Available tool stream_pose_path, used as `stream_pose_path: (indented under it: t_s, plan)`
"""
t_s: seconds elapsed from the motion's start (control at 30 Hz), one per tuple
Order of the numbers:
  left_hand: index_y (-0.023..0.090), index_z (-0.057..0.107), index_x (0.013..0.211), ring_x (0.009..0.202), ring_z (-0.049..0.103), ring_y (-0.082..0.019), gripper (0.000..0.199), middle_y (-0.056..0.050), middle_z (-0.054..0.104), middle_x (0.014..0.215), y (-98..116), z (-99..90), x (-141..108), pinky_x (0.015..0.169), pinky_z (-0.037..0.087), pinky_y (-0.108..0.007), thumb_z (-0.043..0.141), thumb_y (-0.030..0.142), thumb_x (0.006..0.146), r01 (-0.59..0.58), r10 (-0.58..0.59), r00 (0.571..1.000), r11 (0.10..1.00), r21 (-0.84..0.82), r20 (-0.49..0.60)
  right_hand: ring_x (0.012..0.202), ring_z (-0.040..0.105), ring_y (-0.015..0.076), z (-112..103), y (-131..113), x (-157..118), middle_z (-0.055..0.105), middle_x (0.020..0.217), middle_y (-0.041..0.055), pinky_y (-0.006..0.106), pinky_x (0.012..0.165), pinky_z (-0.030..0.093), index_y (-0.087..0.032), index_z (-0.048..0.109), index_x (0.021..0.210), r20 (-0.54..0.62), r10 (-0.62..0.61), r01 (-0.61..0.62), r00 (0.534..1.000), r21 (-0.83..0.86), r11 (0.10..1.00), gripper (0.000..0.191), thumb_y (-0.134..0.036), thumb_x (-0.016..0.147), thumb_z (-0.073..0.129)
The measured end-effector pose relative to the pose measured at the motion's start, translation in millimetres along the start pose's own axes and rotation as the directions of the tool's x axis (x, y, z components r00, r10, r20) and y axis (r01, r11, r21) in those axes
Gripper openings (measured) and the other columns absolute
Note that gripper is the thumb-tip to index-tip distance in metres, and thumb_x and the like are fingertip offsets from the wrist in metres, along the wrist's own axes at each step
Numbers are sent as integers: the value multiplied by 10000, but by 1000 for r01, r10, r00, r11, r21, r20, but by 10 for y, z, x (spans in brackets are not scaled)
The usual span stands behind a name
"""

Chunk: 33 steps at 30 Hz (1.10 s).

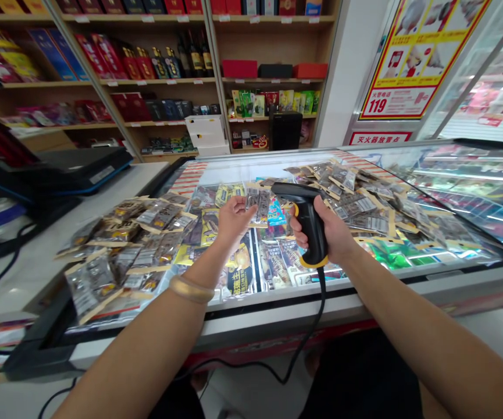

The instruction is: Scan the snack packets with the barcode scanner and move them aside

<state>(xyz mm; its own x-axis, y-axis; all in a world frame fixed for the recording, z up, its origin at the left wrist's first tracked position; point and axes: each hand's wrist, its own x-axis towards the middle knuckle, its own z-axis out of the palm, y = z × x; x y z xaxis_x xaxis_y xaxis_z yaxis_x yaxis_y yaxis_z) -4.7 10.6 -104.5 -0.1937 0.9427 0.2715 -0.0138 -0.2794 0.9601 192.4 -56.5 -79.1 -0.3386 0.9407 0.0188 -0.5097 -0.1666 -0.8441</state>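
A small clear snack packet (257, 203) with a barcode label is pinched in my left hand (234, 219), above the glass lid of a chest freezer. My right hand (336, 230) grips a black barcode scanner (311, 224) with yellow trim, its head toward the packet and its cable hanging down over the freezer's front edge. To the left lies a heap of similar packets (159, 216). Another heap of packets (360, 203) spreads over the glass to the right. Through the glass between them show wrapped ice creams (238, 270).
The freezer's front rim (277, 311) runs across before me, with the scanner cable (307, 343) looping below. A counter (146, 174) with black equipment (72, 169) stands at left. Shelves (159, 81) of boxes and bottles line the back, beside a wall poster (421, 58).
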Motion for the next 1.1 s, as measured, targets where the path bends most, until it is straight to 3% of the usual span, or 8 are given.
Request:
stream_pose_path:
  t_s: [0.4, 0.67, 0.8, 0.93, 1.03, 1.1]
  plan:
    - [174, 591, 816, 671, 560, -106, 279, 13, 645, 766, 41, 4, -39, 694, 433, -244, 773, 237, 613, 1, -1, 996, 1000, -1, 92, 467, 473, 79, 8, 5, -19, 548, 659, -22, 206, 417, 411, -154, 617, 886, 54, 29, -27, 998, -35, 999, 595, -695, 688, 766]
    - [175, 589, 808, 716, 567, -113, 260, 3, 644, 792, 29, 22, -60, 728, 431, -249, 768, 243, 632, -8, 5, 998, 999, 36, 66, 467, 448, 82, 14, -1, -30, 539, 666, -15, 210, 422, 398, -164, 613, 899, 51, 42, -40, 998, -22, 999, 528, -681, 805, 664]
    - [176, 588, 876, 789, 624, -147, 251, -30, 668, 858, 123, 4, -6, 748, 467, -265, 741, 250, 691, 31, -29, 999, 999, 35, -35, 470, 424, 84, 29, -3, -4, 531, 668, -12, 214, 414, 386, -162, 640, 904, 47, -1, 2, 999, -18, 1000, 524, -672, 790, 685]
    - [188, 586, 994, 800, 660, -165, 280, -25, 677, 840, 375, -300, 147, 744, 503, -273, 702, 228, 742, -7, 21, 986, 997, 80, -168, 485, 426, 94, 176, 22, 86, 528, 677, -6, 220, 413, 387, -170, 643, 905, 64, -18, 19, 998, -13, 1000, 514, -671, 793, 682]
    - [188, 588, 1047, 808, 676, -160, 293, -26, 695, 855, 578, -790, 291, 768, 518, -265, 667, 211, 766, -102, 134, 964, 984, 148, -230, 481, 432, 99, 418, 76, 214, 524, 675, -3, 227, 409, 387, -172, 627, 900, 96, 5, -6, 995, 2, 1000, 502, -670, 836, 633]
    - [184, 587, 1091, 795, 683, -162, 325, -33, 706, 871, 669, -1205, 389, 750, 526, -259, 649, 218, 774, -96, 158, 936, 974, 204, -315, 475, 433, 96, 624, 140, 325, 523, 666, -5, 222, 406, 390, -173, 611, 887, 126, 37, -39, 991, 19, 999, 499, -671, 847, 619]
